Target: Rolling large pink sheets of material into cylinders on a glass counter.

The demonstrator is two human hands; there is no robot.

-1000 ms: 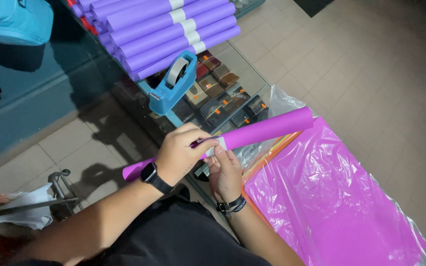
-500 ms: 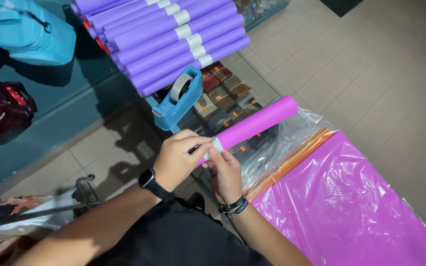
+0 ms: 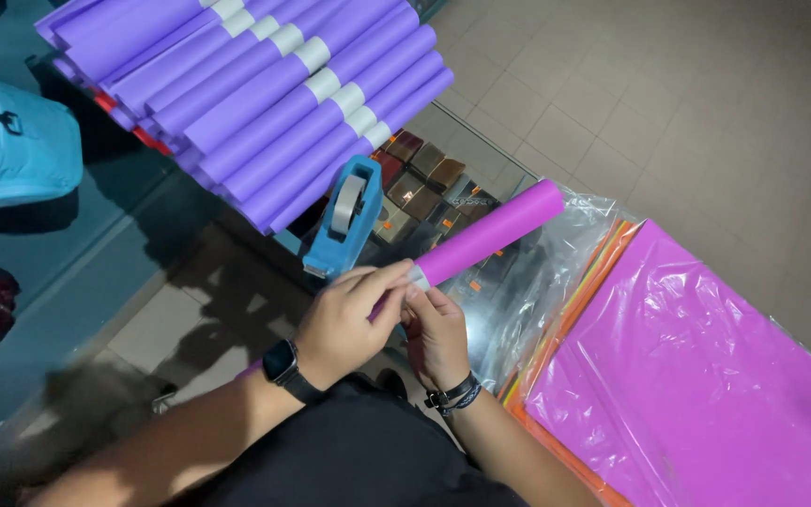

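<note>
Glass counter (image 3: 481, 141), beige tiled floor (image 3: 706, 84), both hands' grip clasping purple paper roll (image 3: 490, 235)

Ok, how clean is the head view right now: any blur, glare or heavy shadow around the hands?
Head view: left hand, right hand and the purple roll are fairly sharp; the lower-left corner smears with motion blur; glare streaks the clear plastic; dark shadows fall on the floor left of the hands.

My left hand (image 3: 344, 324) and right hand (image 3: 438, 333) gripped the purple roll (image 3: 490, 235) beside the blue tape dispenser (image 3: 342, 218).
</note>
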